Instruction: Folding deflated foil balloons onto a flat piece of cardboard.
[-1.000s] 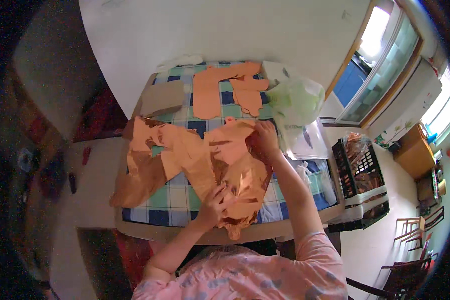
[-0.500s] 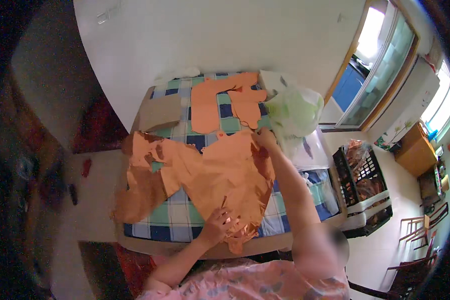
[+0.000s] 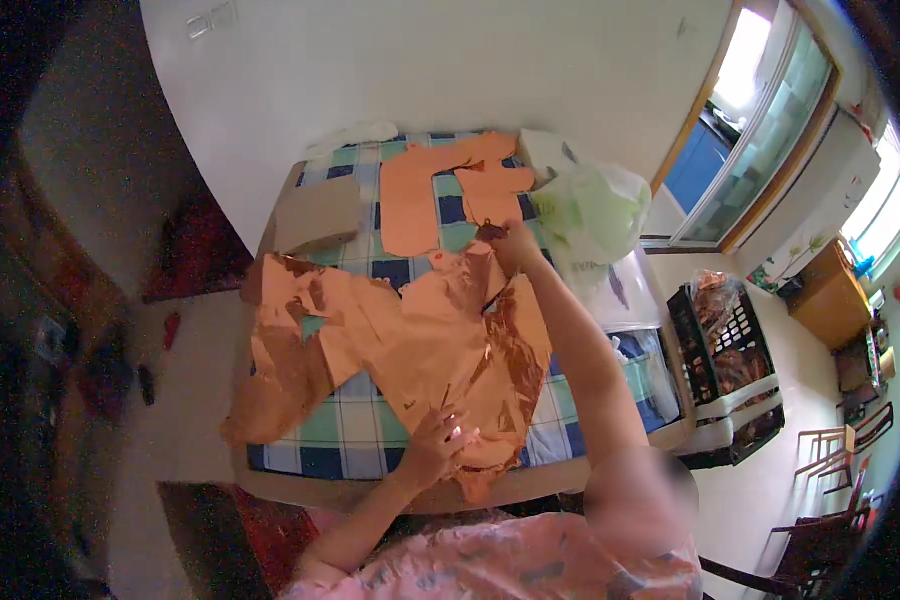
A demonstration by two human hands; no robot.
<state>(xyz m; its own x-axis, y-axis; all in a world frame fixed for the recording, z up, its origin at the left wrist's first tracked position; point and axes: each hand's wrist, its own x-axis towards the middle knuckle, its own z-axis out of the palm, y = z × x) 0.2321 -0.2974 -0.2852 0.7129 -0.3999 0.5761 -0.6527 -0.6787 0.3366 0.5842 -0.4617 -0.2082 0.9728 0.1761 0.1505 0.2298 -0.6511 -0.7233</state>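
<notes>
1. Across the checked tablecloth [image 3: 350, 420] lies a large copper foil sheet [image 3: 400, 335], spread over the near half of the table and reaching its near edge.
2. The right hand [image 3: 515, 245] has its fingers closed on the sheet's far right corner, which is gathered and dark with creases.
3. The left hand [image 3: 433, 445] rests on the near part of the sheet with curled fingers; I cannot tell whether it pinches the foil.
4. As far as can be judged, the spreading is partly done: the middle lies fairly smooth, while the right side is folded and creased, and the near end is bunched.
5. Beyond it, a smaller foil piece [image 3: 407, 210] lies flat, between a piece of cardboard [image 3: 315, 215] and a pale green plastic bag [image 3: 595, 210].
</notes>
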